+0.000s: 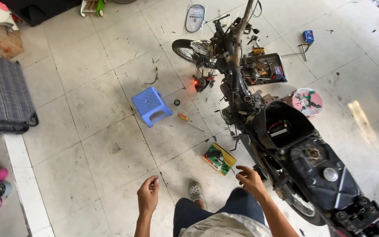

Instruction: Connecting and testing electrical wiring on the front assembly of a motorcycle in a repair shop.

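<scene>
I stand beside a stripped black motorbike (294, 149) with its seat off and wiring bare. My left hand (148, 194) hangs loose over the tiled floor, fingers half curled, holding nothing. My right hand (250, 180) is raised near the bike's side, fingers curled, nothing visible in it. A small green and yellow box (219, 158) lies on the floor just ahead of my right hand. An orange-handled screwdriver (188, 120) lies further out, near a small blue plastic stool (151, 105).
A tool tray (266, 68) with parts sits beyond the bike, beside a round pink stool (308, 101) and a blue box (308, 36). A striped folding bed (1, 94) stands at the left. My foot in a grey clog (195, 191) is below.
</scene>
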